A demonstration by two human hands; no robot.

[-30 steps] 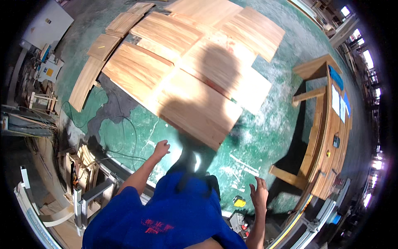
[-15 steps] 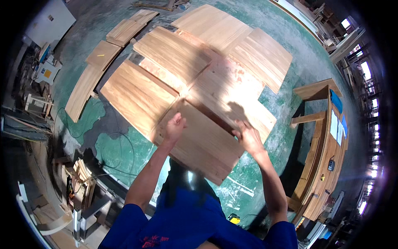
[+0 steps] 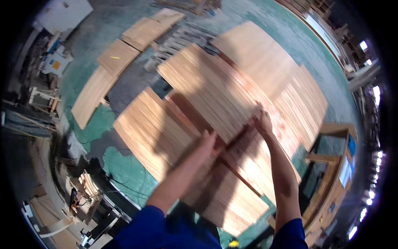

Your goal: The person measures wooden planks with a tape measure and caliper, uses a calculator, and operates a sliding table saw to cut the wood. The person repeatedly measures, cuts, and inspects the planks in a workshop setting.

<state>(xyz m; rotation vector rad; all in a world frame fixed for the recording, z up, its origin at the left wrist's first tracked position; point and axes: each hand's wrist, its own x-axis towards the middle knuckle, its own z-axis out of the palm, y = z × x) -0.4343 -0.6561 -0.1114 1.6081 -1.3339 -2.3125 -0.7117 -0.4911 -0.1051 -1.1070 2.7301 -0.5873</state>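
Observation:
A light wooden panel (image 3: 207, 87) lies across the middle of a group of similar boards, and both my hands are at its near end. My left hand (image 3: 208, 141) is closed on the near left corner, slightly blurred. At the near right corner, my right hand (image 3: 263, 121) grips the edge with bent fingers. Dark shadow under the near edge hides how far the panel is raised. Another wooden panel (image 3: 151, 128) lies to its left, and a nearer panel (image 3: 236, 199) is just in front of me. Farther back rests a wide panel (image 3: 257, 58), beside a right-hand panel (image 3: 302, 106).
A row of narrow boards (image 3: 114, 60) stands at the far left. On the right is a wooden workbench (image 3: 331, 195) with papers (image 3: 345, 172) on it. Scrap wood (image 3: 89, 186) is piled at lower left. A yellow tool (image 3: 234, 242) lies near my feet.
My hands have moved forward from the near panel to the middle panel and taken hold of its near corners. The whole view has shifted as I lean forward.

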